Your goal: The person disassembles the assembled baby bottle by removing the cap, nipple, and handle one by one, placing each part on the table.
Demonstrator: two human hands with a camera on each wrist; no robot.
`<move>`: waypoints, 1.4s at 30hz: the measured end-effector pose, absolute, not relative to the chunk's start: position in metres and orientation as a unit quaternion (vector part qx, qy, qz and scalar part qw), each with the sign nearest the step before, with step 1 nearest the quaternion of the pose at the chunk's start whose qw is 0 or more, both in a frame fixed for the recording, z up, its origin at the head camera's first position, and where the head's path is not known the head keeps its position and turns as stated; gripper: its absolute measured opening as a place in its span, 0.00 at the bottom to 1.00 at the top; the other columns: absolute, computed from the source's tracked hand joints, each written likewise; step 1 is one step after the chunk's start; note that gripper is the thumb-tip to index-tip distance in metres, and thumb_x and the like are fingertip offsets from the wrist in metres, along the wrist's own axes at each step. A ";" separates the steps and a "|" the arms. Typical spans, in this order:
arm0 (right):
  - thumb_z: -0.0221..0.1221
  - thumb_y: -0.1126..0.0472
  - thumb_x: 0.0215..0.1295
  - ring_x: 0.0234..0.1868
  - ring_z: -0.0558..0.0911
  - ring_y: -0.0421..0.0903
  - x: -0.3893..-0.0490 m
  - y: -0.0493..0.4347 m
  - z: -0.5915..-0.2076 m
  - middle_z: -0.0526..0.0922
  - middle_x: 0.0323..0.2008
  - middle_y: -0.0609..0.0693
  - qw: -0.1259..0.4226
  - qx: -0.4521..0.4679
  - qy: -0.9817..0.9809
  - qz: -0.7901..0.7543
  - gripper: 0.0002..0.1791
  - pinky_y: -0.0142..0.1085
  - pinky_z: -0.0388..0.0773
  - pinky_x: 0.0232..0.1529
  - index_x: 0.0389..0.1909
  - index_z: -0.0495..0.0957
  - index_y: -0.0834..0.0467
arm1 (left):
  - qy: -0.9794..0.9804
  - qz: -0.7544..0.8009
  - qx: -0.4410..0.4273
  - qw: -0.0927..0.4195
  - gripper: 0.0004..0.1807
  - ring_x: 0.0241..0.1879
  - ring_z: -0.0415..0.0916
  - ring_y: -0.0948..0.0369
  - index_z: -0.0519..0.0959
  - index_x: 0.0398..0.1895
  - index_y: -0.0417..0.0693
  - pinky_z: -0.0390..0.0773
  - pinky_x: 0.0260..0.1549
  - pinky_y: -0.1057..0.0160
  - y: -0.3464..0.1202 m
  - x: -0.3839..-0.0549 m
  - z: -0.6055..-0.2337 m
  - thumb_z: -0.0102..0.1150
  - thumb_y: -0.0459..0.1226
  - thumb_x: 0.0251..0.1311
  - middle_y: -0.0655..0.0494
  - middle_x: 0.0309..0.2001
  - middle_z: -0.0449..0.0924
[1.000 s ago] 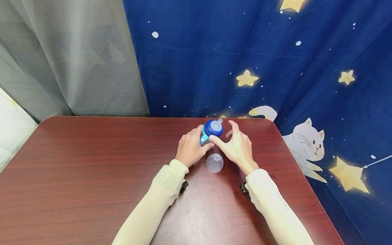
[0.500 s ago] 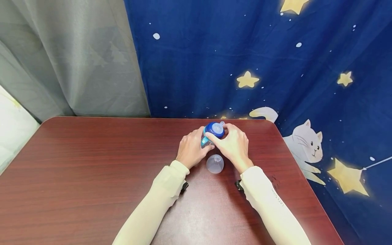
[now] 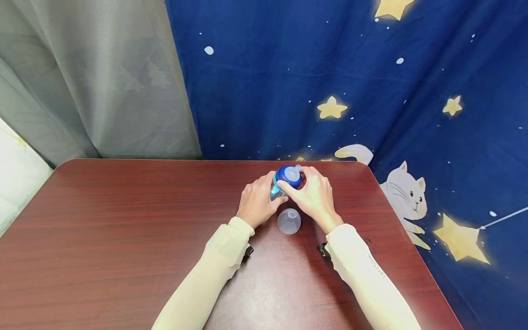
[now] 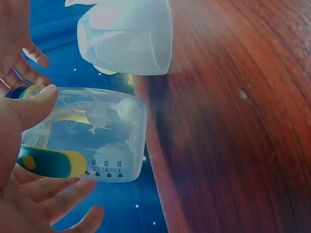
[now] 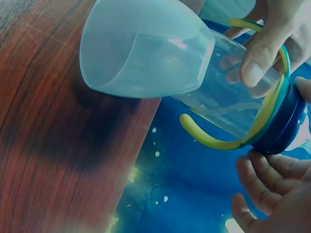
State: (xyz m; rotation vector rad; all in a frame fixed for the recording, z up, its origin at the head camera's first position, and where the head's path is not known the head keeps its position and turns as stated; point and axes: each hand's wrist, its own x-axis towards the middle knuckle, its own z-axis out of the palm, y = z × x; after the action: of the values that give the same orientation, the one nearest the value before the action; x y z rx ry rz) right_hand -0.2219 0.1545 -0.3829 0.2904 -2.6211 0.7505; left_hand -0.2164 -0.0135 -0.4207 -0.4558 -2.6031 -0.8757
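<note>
My left hand grips a clear baby bottle around its upper body, thumb curled over the front. The bottle carries measuring marks and curved side handles. On its top sits a dark blue screw collar with a clear teat. My right hand holds this collar from the right, thumb in front and index finger at the far side by the teat. A clear domed bottle cap stands on the table just in front of the bottle, between the two wrists.
The reddish-brown wooden table ends at a back edge just behind the bottle. A blue star-patterned curtain and a grey curtain hang beyond it. Dark wrist cameras sit under the cream sleeves.
My right hand has moved left, and its raised fingers have come down onto the blue collar. The left hand has kept its grip on the bottle. The cap has stayed in place.
</note>
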 end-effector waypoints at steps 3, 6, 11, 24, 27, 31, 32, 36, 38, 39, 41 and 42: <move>0.65 0.31 0.55 0.39 0.77 0.51 -0.222 0.157 -0.383 0.80 0.40 0.51 0.184 0.128 -0.936 0.271 0.37 0.50 0.73 0.46 0.52 0.79 0.58 | -0.919 -0.309 -0.161 0.183 0.35 0.42 0.79 0.55 0.72 0.61 0.47 0.77 0.45 0.48 -0.014 -0.216 -0.421 0.73 0.51 0.53 0.52 0.44 0.82; 0.65 0.36 0.57 0.46 0.77 0.53 -0.223 0.159 -0.383 0.80 0.45 0.53 0.168 0.153 -0.934 0.276 0.37 0.52 0.71 0.53 0.56 0.77 0.60 | -0.918 -0.310 -0.162 0.186 0.36 0.42 0.79 0.54 0.72 0.61 0.47 0.77 0.45 0.47 -0.014 -0.216 -0.422 0.73 0.51 0.53 0.51 0.44 0.82; 0.64 0.45 0.59 0.55 0.75 0.56 -0.224 0.162 -0.384 0.78 0.53 0.56 0.150 0.192 -0.926 0.288 0.35 0.54 0.68 0.57 0.63 0.73 0.62 | -0.916 -0.311 -0.164 0.191 0.36 0.43 0.80 0.54 0.72 0.62 0.46 0.77 0.45 0.48 -0.014 -0.216 -0.423 0.74 0.50 0.52 0.51 0.45 0.82; 0.61 0.21 0.48 0.47 0.79 0.49 -0.220 0.155 -0.386 0.83 0.44 0.50 0.207 0.093 -0.937 0.267 0.46 0.50 0.69 0.51 0.55 0.78 0.55 | -0.920 -0.308 -0.163 0.181 0.36 0.43 0.79 0.55 0.73 0.61 0.47 0.77 0.44 0.48 -0.013 -0.217 -0.422 0.73 0.53 0.53 0.52 0.45 0.82; 0.62 0.22 0.47 0.46 0.80 0.50 -0.219 0.155 -0.385 0.85 0.44 0.50 0.213 0.094 -0.937 0.262 0.44 0.50 0.70 0.49 0.52 0.79 0.55 | -0.920 -0.307 -0.162 0.179 0.36 0.43 0.79 0.55 0.73 0.62 0.48 0.77 0.45 0.48 -0.013 -0.217 -0.422 0.73 0.53 0.53 0.52 0.45 0.82; 0.64 0.25 0.49 0.45 0.81 0.51 -0.220 0.155 -0.386 0.85 0.43 0.52 0.221 0.103 -0.935 0.259 0.41 0.50 0.71 0.48 0.50 0.80 0.56 | -0.920 -0.308 -0.161 0.182 0.36 0.42 0.79 0.55 0.73 0.61 0.48 0.77 0.45 0.48 -0.013 -0.217 -0.423 0.73 0.53 0.52 0.52 0.44 0.82; 0.64 0.26 0.49 0.45 0.81 0.51 -0.220 0.155 -0.386 0.85 0.42 0.52 0.222 0.104 -0.934 0.258 0.41 0.50 0.72 0.48 0.50 0.80 0.56 | -0.919 -0.308 -0.162 0.183 0.36 0.42 0.79 0.55 0.73 0.61 0.48 0.77 0.45 0.48 -0.013 -0.217 -0.423 0.73 0.52 0.52 0.52 0.44 0.82; 0.64 0.28 0.52 0.48 0.80 0.52 -0.220 0.155 -0.385 0.84 0.45 0.53 0.216 0.113 -0.935 0.258 0.40 0.51 0.71 0.51 0.52 0.79 0.57 | -0.918 -0.310 -0.163 0.188 0.36 0.42 0.79 0.55 0.73 0.62 0.48 0.77 0.45 0.48 -0.014 -0.216 -0.423 0.73 0.52 0.52 0.52 0.44 0.82; 0.64 0.30 0.53 0.49 0.80 0.52 -0.219 0.155 -0.385 0.83 0.46 0.53 0.209 0.118 -0.936 0.256 0.39 0.51 0.71 0.52 0.53 0.79 0.57 | -0.917 -0.310 -0.163 0.189 0.37 0.42 0.79 0.55 0.72 0.62 0.48 0.77 0.45 0.48 -0.014 -0.217 -0.422 0.73 0.52 0.52 0.52 0.45 0.82; 0.64 0.31 0.54 0.49 0.79 0.53 -0.219 0.156 -0.384 0.83 0.46 0.53 0.205 0.121 -0.937 0.256 0.39 0.52 0.71 0.52 0.54 0.78 0.58 | -0.918 -0.310 -0.163 0.189 0.37 0.42 0.79 0.55 0.73 0.62 0.48 0.77 0.45 0.48 -0.014 -0.217 -0.422 0.73 0.52 0.52 0.52 0.44 0.82; 0.64 0.33 0.55 0.49 0.79 0.53 -0.219 0.156 -0.384 0.82 0.46 0.53 0.197 0.126 -0.938 0.256 0.38 0.52 0.70 0.52 0.55 0.77 0.59 | -0.918 -0.309 -0.162 0.187 0.37 0.42 0.79 0.55 0.72 0.62 0.47 0.77 0.45 0.48 -0.014 -0.217 -0.422 0.73 0.52 0.52 0.52 0.45 0.82; 0.64 0.34 0.55 0.49 0.78 0.53 -0.219 0.156 -0.384 0.81 0.46 0.53 0.194 0.128 -0.939 0.254 0.37 0.52 0.70 0.53 0.55 0.77 0.59 | -0.918 -0.308 -0.163 0.187 0.37 0.42 0.79 0.54 0.72 0.62 0.47 0.77 0.45 0.48 -0.014 -0.217 -0.422 0.73 0.52 0.52 0.51 0.45 0.82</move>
State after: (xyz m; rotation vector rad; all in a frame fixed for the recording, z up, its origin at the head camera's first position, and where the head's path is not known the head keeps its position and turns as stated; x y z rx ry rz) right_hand -0.2192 0.1561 -0.3842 0.3595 -2.6319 0.7130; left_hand -0.2167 -0.0141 -0.4223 -0.4578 -2.5852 -0.8671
